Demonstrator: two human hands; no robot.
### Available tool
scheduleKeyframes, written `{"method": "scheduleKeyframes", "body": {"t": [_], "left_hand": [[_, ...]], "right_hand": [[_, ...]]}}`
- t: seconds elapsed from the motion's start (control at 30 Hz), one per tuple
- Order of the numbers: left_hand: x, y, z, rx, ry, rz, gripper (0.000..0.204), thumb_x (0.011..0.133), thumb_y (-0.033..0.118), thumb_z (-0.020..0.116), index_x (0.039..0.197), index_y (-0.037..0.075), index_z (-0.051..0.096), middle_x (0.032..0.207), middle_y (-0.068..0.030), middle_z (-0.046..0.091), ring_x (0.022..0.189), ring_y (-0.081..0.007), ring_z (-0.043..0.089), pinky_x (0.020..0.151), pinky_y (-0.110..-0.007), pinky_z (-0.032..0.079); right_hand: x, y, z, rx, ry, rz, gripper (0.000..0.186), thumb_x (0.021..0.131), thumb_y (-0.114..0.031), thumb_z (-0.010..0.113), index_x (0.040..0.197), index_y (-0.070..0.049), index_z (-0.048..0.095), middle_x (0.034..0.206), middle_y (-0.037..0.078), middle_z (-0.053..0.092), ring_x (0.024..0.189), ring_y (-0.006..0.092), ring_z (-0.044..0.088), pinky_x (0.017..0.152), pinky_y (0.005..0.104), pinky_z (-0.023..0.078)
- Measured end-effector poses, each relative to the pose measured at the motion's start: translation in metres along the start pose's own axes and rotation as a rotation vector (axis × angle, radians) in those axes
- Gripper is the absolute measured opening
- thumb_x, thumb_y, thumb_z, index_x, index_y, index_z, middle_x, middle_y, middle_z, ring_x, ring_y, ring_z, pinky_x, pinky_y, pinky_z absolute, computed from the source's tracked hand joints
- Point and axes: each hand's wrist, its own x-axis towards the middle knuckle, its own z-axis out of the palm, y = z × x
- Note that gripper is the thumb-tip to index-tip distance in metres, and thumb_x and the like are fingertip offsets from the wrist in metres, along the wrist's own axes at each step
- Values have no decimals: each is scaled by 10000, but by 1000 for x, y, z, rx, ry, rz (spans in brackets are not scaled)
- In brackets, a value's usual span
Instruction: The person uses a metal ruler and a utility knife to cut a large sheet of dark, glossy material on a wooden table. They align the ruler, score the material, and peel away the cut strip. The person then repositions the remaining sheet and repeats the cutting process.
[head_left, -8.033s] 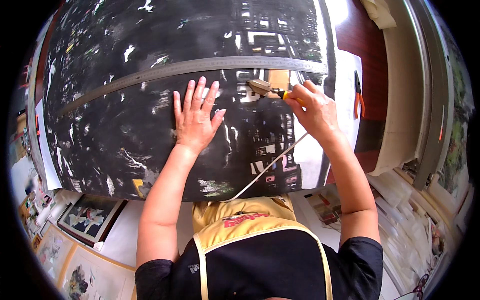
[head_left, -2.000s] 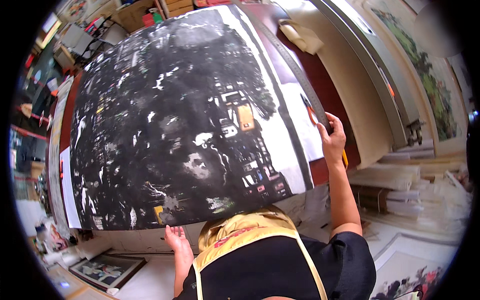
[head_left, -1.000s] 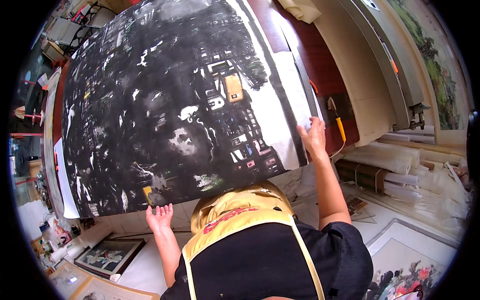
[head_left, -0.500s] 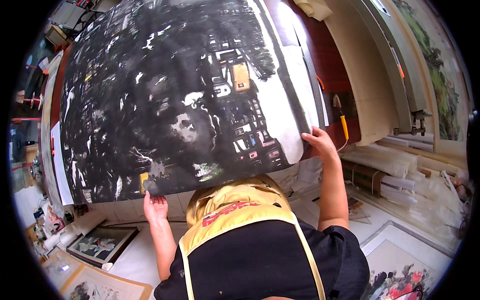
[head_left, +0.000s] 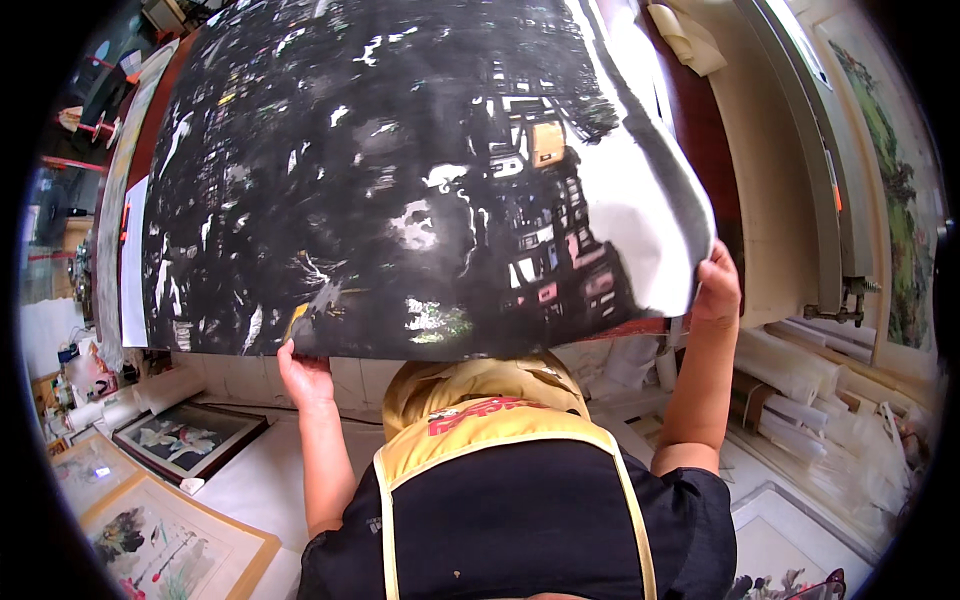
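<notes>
Head view: my left hand (head_left: 303, 375) grips the lower left edge of the large black ink painting (head_left: 400, 180), and my right hand (head_left: 716, 288) pinches its lower right corner (fingers closed on paper). The sheet is lifted over the surface (head_left: 770, 190), with framed pictures (head_left: 185, 440) on the floor below at my left.

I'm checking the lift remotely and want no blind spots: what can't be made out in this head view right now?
- Table under the painting: hidden by the raised sheet.
- Left hand: fingertips tucked behind the sheet's lower edge, so the grip is unclear.
- Right hand: fingers hidden behind the sheet's corner.
- Painting's top edge: cut off by the picture's upper rim.
- Framed pictures on the floor: bent by the fisheye rim, detail too small.
</notes>
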Motion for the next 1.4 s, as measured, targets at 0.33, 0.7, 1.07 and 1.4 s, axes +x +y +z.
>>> {"method": "scheduleKeyframes", "body": {"t": [0.33,0.7,1.07,1.4], "left_hand": [[34,40,7,-150,33,-90,379,942,316,630,1232,73,641,1206,-78,695,1075,-231,664,893,-400,576],[116,137,-23,-301,115,-81,383,900,346,695,1030,-13,672,980,-115,718,895,-276,691,814,-420,593],[181,219,-3,-67,-156,61,195,938,182,665,1049,30,715,1048,-89,753,982,-250,715,927,-425,596],[210,258,50,145,-61,164,324,918,340,725,1108,79,689,1117,-34,705,1142,-239,644,1028,-468,470]], "right_hand": [[149,-84,81,392,-667,-66,486,1058,-185,529,1473,59,464,1451,211,568,1280,279,601,1090,420,487],[318,-150,232,219,-256,-260,192,985,-97,619,1103,54,613,1118,214,678,1065,304,679,935,381,587],[439,-170,239,102,-108,-325,223,953,-90,616,1119,57,588,1033,238,677,969,336,683,899,410,591],[423,-191,176,9,-32,-254,289,996,-115,560,1238,44,568,1207,233,635,1086,331,649,940,412,567]]}}
